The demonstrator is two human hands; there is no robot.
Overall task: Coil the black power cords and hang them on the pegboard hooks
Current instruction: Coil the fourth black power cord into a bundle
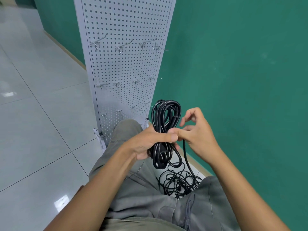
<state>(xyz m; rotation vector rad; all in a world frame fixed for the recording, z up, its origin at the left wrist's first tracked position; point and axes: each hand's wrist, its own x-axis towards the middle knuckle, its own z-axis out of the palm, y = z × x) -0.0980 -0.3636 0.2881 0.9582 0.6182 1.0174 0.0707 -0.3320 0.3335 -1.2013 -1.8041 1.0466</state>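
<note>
Before the pegboard (123,67), left hand (146,144) grips coiled cord (165,130); right hand (196,130) pinches its tail.

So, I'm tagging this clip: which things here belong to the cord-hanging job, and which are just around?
Part of the job:
- black coiled power cord, gripped by the left hand
- right hand on its loose tail
- tangled black cords on the floor
- white perforated pegboard
- bare metal hooks

Just around:
- green wall
- grey floor tiles

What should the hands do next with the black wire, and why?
Probably wrap the loose tail around the coiled cord. The left hand grips the bundle, the right hand holds the tail, and none hang on the pegboard hooks yet.
</note>
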